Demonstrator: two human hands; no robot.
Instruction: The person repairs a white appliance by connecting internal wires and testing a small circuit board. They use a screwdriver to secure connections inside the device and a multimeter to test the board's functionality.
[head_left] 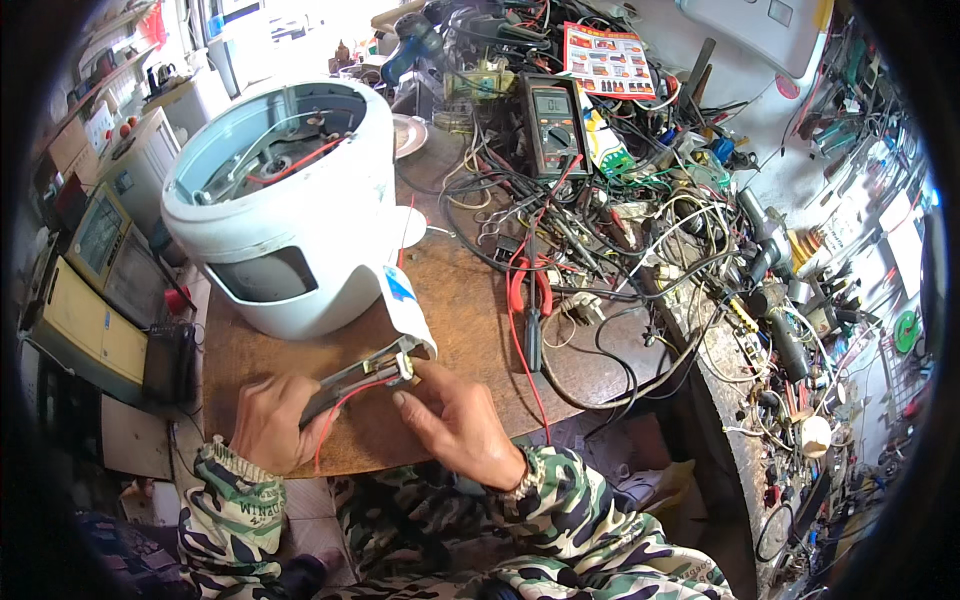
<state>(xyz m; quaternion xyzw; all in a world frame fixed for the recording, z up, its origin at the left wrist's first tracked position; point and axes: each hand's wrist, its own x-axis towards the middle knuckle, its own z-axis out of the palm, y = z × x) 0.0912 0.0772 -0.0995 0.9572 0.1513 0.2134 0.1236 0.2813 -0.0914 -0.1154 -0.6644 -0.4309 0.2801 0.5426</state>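
A white, round, open-topped appliance housing [330,240] stands on the brown table, with metal parts and a red wire inside. From its right side a curved white panel [405,310] with a blue sticker reaches down toward my hands. My left hand [268,422] is closed around a long, narrow grey part [345,383], whose kind I cannot make out. At that part's far end sits a small whitish piece [403,366], with a red wire [350,397] running beside it. My right hand [462,425] holds this end between thumb and forefinger; the fingertips partly hide the contact.
Right of the housing lie red-handled pliers [518,285] and a dark-handled screwdriver [534,340]. A multimeter [555,125] stands behind them, among tangled cables [690,235]. Tools and parts crowd a ledge on the right. Cabinets [95,320] stand at the left.
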